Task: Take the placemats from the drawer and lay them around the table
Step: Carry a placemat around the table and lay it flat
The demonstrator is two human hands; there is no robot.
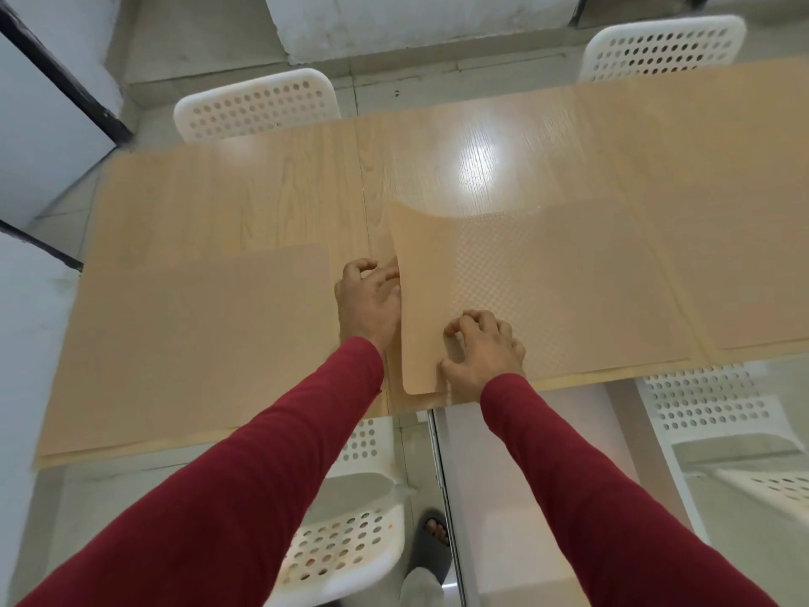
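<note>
Placemats lie on the long light-wood table (284,186), which I use as my landmark. On its near edge, at the middle, I see the tan textured rectangular placemat (547,291), its left side curled up off the wood. My left hand (370,302) curls its fingers at that raised side, touching it; whether it truly grips, I cannot tell. My right hand (483,348) presses bent fingertips onto the mat's near left corner. Another flat tan placemat (197,326) lies toward the table's left end, a third (753,278) toward its right.
</note>
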